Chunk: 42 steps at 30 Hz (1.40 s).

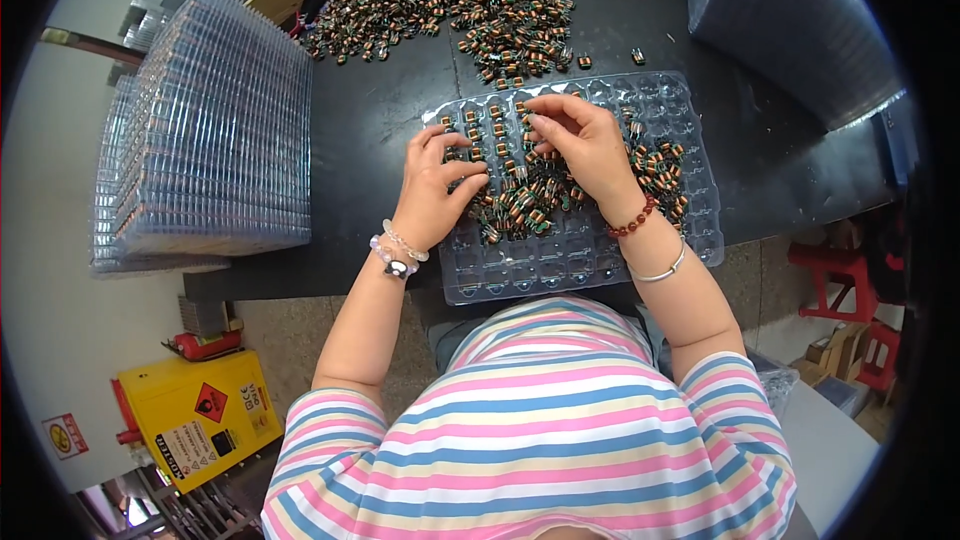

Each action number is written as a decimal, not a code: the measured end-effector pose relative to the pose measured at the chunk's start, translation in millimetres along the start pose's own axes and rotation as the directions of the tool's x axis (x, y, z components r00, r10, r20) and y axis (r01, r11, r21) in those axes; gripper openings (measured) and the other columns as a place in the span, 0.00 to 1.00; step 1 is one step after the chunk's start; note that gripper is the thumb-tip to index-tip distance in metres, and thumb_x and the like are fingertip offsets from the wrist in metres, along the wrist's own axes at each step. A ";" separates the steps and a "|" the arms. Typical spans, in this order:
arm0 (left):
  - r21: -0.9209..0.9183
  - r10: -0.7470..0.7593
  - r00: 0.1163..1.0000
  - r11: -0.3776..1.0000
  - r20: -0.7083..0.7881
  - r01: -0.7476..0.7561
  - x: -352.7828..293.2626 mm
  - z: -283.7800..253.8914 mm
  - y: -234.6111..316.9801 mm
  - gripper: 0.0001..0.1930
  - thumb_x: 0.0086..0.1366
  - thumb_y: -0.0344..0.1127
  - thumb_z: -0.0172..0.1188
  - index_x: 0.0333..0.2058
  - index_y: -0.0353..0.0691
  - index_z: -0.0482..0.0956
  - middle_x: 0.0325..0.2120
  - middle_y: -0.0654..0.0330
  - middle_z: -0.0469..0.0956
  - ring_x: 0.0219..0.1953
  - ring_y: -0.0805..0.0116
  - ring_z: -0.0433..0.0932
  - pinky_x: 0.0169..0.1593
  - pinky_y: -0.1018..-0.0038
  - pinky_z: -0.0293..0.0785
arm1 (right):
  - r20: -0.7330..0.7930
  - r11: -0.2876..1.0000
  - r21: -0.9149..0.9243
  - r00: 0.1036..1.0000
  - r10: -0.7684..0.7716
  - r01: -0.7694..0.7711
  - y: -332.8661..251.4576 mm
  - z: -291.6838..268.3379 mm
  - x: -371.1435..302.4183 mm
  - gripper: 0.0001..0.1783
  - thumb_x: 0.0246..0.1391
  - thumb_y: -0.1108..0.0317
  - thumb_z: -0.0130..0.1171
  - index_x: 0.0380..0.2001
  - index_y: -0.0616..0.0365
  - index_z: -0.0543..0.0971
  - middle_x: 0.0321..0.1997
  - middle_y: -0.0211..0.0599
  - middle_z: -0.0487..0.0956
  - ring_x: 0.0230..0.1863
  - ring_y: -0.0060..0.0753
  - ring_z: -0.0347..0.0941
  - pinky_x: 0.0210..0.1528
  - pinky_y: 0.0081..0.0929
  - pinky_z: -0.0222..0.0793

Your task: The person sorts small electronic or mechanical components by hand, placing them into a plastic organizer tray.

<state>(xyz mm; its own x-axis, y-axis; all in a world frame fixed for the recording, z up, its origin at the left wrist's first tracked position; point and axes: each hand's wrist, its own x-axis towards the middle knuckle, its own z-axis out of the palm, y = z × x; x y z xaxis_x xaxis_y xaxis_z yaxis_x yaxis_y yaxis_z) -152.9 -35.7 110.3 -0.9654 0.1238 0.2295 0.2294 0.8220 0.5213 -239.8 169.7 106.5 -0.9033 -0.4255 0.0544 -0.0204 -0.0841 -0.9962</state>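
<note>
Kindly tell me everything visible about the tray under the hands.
The tray looks like clear plastic, rectangular with rounded corners and a pocket grid. It lies slightly turned on the dark table. Copper and green components fill some pockets and lie heaped on it. The left hand and right hand are over it.

Bright light, glinting tray [520,283], dark curved edges

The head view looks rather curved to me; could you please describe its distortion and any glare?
Head view: corners fall to black, the front edge of the dark table bows; head view again: pale glints streak the left stack of clear trays and the part-filled tray.
</note>
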 end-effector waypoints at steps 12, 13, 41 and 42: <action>0.132 -0.040 0.986 0.991 0.161 0.019 19.6 -15.0 2.0 0.08 0.51 0.35 0.66 0.32 0.45 0.85 0.41 0.63 0.73 0.52 0.57 0.63 0.57 0.63 0.60 | 0.001 1.000 0.000 1.000 -0.011 0.011 1.6 -1.1 -0.9 0.12 0.57 0.73 0.55 0.44 0.64 0.77 0.35 0.32 0.79 0.34 0.19 0.75 0.35 0.17 0.76; 0.162 -0.020 0.976 0.987 0.216 -0.016 22.6 -19.2 4.4 0.07 0.51 0.35 0.65 0.31 0.44 0.84 0.39 0.63 0.74 0.51 0.57 0.64 0.56 0.62 0.61 | -0.005 1.000 -0.008 1.000 0.000 0.000 2.1 -1.3 -0.4 0.11 0.57 0.73 0.56 0.43 0.64 0.78 0.35 0.32 0.79 0.34 0.19 0.76 0.35 0.17 0.76; 0.022 -0.035 0.968 0.999 -0.248 0.041 -14.0 -1.8 -11.5 0.06 0.50 0.32 0.66 0.28 0.40 0.82 0.36 0.61 0.77 0.48 0.58 0.70 0.53 0.64 0.64 | 0.371 0.481 -0.747 0.889 -0.270 0.458 6.0 41.4 5.1 0.07 0.45 0.65 0.65 0.22 0.56 0.80 0.35 0.29 0.76 0.41 0.35 0.71 0.44 0.33 0.66; 0.043 -0.074 0.964 0.995 -0.255 0.088 -15.9 1.7 -12.9 0.06 0.51 0.32 0.66 0.29 0.40 0.82 0.39 0.60 0.76 0.50 0.56 0.67 0.55 0.63 0.63 | 0.374 0.480 -0.747 0.888 -0.268 0.459 5.6 42.5 4.1 0.07 0.45 0.65 0.65 0.22 0.56 0.80 0.35 0.29 0.76 0.41 0.35 0.71 0.44 0.33 0.66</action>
<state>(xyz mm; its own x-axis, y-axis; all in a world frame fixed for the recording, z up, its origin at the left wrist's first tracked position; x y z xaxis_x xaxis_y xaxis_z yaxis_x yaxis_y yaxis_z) -140.7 -47.3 98.5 -0.9159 -0.0832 0.3927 0.1384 0.8529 0.5034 -225.4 129.1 104.0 -0.6368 -0.6920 0.3401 -0.7448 0.4378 -0.5037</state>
